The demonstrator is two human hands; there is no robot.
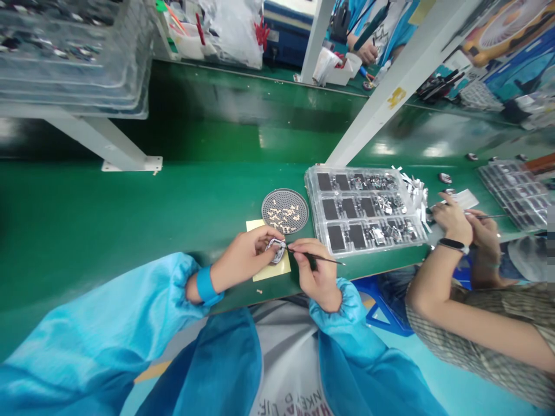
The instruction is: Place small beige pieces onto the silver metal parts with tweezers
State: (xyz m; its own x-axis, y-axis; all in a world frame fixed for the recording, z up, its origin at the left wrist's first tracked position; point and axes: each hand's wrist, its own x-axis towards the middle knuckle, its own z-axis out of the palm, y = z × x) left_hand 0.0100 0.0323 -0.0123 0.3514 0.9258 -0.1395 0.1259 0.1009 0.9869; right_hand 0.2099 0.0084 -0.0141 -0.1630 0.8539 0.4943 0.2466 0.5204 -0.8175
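Observation:
My left hand [247, 254] grips a small watch-like case [276, 252] with a pale rim, its inner side turned up. In my right hand [315, 270] is a thin dark pair of tweezers [323, 257], its tip touching or close to the case's right edge. Beneath both hands lies a yellow paper sheet [272, 273]. Just beyond it sits a round grey perforated dish [285, 196] with many small beige pieces [284, 218] scattered in it. The fine parts inside the case are too small to make out.
A clear compartment tray [318, 216] of dark square parts stands to the right, white strips [416, 196] beside it. Further right a co-worker's hands [455, 222] work at the bench. A white post [368, 101] rises behind the tray; stacked clear trays [78, 75] stand upper left.

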